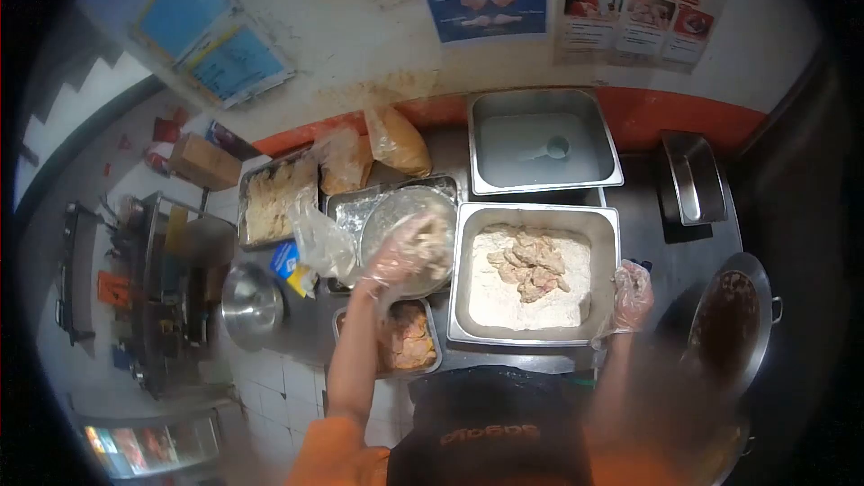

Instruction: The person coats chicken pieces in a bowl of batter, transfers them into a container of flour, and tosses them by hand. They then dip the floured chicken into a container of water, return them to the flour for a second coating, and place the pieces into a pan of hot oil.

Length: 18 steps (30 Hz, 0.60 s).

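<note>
My left hand [403, 258], in a clear plastic glove, reaches over a round bowl [373, 225] left of the flour pan. Its fingers are closed around pale, floured chicken pieces [436, 247], partly blurred. My right hand [633, 297], also gloved, is closed just off the right rim of the pan; what it holds, if anything, I cannot tell. Between the hands stands the deep steel pan [459, 306] of white flour [490, 301], with a heap of coated chicken [533, 265] in its middle. Below my left wrist, a smaller tray holds raw, yellowish chicken [412, 342].
Behind the flour pan stands a steel pan of cloudy liquid [517, 139] with a small round cup [557, 147] in it. A tray of floured pieces [274, 202], plastic bags [396, 139] and a steel bowl [252, 306] are leftward. At right are a narrow pan [695, 180] and a wok [765, 324].
</note>
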Motion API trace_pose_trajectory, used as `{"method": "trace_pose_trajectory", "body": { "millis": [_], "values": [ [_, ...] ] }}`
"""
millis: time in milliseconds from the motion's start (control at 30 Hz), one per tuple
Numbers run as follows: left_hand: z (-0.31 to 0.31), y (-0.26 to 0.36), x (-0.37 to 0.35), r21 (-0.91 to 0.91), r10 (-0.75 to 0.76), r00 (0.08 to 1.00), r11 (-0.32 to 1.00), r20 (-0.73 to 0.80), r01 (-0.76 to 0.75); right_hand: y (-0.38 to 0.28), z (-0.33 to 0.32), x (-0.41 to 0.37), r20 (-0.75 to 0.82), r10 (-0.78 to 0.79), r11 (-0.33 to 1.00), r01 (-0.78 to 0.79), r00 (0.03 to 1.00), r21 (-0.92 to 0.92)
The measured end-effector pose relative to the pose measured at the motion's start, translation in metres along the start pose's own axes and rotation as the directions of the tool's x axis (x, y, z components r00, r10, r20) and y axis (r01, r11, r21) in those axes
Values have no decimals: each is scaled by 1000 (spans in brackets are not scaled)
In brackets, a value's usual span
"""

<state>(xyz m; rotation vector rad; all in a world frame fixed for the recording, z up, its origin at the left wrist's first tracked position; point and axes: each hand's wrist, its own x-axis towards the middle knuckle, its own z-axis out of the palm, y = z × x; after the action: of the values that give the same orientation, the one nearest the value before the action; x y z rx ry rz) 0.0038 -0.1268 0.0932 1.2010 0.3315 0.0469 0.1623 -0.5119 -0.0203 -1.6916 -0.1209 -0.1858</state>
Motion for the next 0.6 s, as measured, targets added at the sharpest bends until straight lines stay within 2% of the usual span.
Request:
{"method": "trace_pose_trajectory", "body": {
  "millis": [67,100,133,200,267,300,367,400,467,500,567,600],
  "values": [
    [39,16,4,-134,-172,982,974,74,181,-10,2,2,3,8,998,-8,1000,-54],
    [44,5,8,23,-8,996,1000,88,6,-11,3,1,11,26,999,-26,1000,-35],
    [46,-10,14,175,151,980,969,130,-172,-12,4,0,15,42,999,-42,999,-17],
    [54,-25,22,342,328,921,858,210,-383,-16,2,-3,38,43,999,-43,998,8],
    [62,-25,20,44,121,986,991,116,-127,-20,5,-9,78,12,999,-15,997,30],
    [66,-23,17,-114,2,996,993,92,9,-25,9,-12,62,4,999,-6,998,40],
    [48,-56,15,-353,37,999,935,26,-25,-40,18,-17,33,-14,998,12,999,66],
    [63,-44,7,-489,20,1000,872,-7,-21,-50,20,-20,42,21,998,-23,999,66],
    [75,-33,-12,-577,-28,996,816,-84,-26,-68,27,-24,81,84,993,-90,993,75],
    [82,-28,-22,-618,-52,991,785,-122,-35,-66,34,-25,74,44,995,-51,996,90],
    [67,-42,-26,-834,-63,989,547,-134,-78,-53,42,-22,71,-39,991,30,997,132],
    [58,-53,-32,-859,-49,984,497,-171,-124,-54,48,-21,139,12,984,-36,990,172]
  ]
}}
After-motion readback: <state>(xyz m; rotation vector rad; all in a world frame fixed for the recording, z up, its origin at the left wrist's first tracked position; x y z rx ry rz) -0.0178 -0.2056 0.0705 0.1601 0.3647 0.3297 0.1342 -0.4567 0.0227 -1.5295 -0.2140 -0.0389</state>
